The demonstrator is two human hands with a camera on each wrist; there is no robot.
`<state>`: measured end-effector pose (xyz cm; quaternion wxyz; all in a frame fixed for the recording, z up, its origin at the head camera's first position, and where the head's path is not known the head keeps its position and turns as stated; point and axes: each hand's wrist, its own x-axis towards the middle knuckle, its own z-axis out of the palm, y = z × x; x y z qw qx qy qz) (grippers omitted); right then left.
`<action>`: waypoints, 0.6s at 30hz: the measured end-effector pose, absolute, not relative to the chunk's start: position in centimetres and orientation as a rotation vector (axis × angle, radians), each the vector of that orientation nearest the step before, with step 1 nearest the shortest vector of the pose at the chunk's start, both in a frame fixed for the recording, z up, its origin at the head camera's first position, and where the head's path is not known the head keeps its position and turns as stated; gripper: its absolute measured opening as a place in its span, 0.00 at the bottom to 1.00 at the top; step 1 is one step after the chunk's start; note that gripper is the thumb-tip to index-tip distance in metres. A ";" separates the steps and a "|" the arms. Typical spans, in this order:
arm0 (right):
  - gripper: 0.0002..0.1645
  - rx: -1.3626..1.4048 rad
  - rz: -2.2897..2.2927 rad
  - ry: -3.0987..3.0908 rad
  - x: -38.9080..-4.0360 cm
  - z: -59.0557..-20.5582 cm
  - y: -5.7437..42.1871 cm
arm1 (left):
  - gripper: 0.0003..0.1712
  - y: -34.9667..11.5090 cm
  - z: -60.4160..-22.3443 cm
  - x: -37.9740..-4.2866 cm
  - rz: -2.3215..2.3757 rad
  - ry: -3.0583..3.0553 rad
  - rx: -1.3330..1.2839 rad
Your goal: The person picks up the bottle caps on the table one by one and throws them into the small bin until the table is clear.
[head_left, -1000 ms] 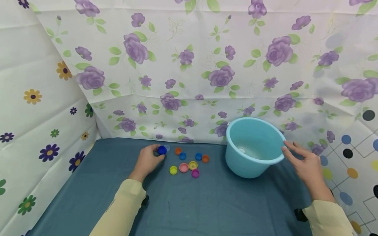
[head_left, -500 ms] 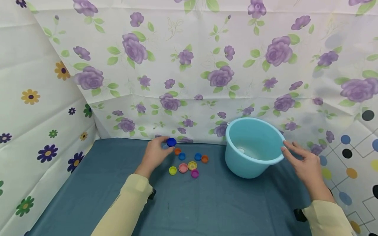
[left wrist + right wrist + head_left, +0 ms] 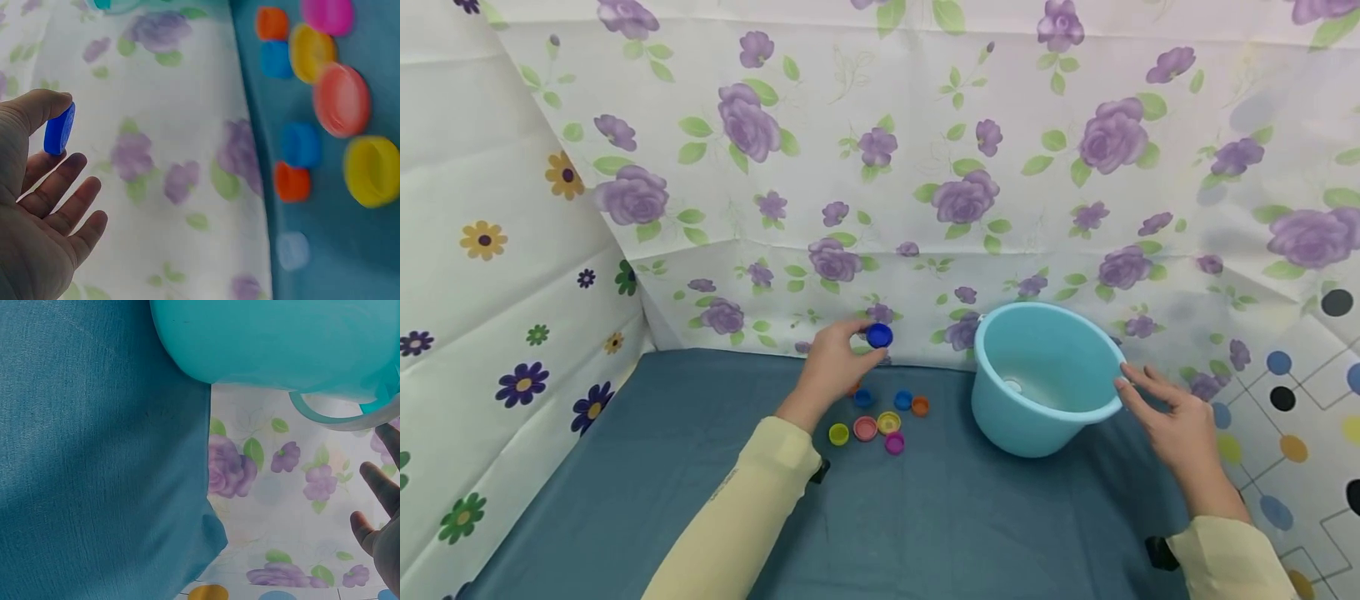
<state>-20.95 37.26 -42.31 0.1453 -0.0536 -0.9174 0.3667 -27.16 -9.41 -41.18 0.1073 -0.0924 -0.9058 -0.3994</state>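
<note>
A dark blue bottle cap (image 3: 879, 336) is pinched between thumb and index finger of my left hand (image 3: 835, 367), raised in front of the flowered backdrop. In the left wrist view the blue cap (image 3: 59, 130) stands on edge and the other fingers spread loosely away from it. My right hand (image 3: 1183, 429) reaches to the right rim of a light blue bucket (image 3: 1030, 429), straight fingertips at the rim. The right wrist view catches only part of that hand, with the bucket (image 3: 269, 344) above. Below my left hand lie loose caps, including a pink one (image 3: 865, 429) and a yellow one (image 3: 889, 422).
Blue (image 3: 903, 401), orange (image 3: 920, 406), lime (image 3: 838, 434) and magenta (image 3: 894, 442) caps lie on the blue tablecloth (image 3: 955, 517). A pale translucent cap (image 3: 292, 250) shows in the left wrist view. Flowered sheeting (image 3: 902, 167) rises behind the table.
My left hand has lifted the dark blue cap from beside the other caps and carried it up and to the right, toward the bucket. My right hand stays at the rim.
</note>
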 end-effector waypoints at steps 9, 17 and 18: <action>0.29 -0.155 1.055 -2.643 -20.9 -42.4 37.2 | 0.26 -6.0 -39.2 -27.6 -1.189 -2.576 -0.463; 0.29 -0.142 1.060 -2.638 -20.8 -42.4 37.2 | 0.26 -3.6 -38.8 -28.0 -1.202 -2.591 -0.463; 0.29 -0.140 1.059 -2.639 -20.8 -42.3 37.2 | 0.26 -3.3 -38.7 -28.1 -1.208 -2.590 -0.473</action>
